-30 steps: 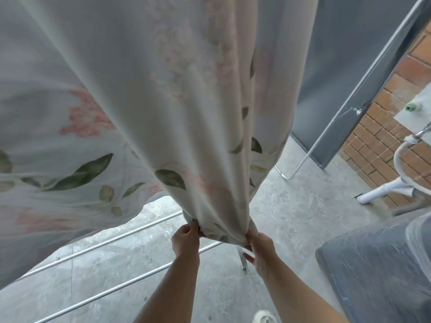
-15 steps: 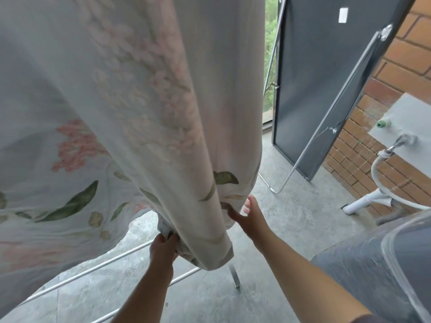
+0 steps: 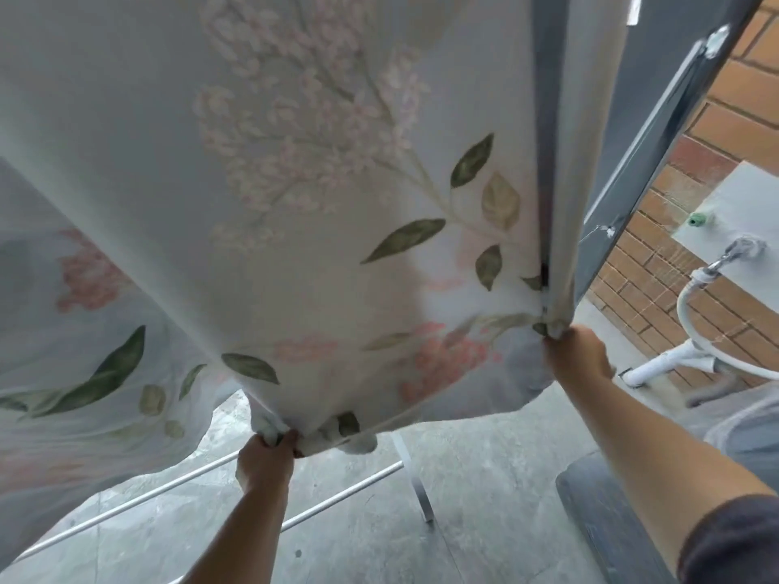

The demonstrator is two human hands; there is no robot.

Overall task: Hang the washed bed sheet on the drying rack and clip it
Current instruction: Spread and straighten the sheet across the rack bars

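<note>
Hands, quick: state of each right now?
Left hand: closed on the bunched bottom edge of the floral bed sheet.
Right hand: closed on the same sheet's edge, farther right.

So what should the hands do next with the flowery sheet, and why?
Probably pull the two hands a little further apart. The left hand grips a bunched lump of the bed sheet at its lower edge, and the right hand grips a corner, yet part of the edge between them droops in loose folds. Stretching it flat would likely help it dry.
</note>
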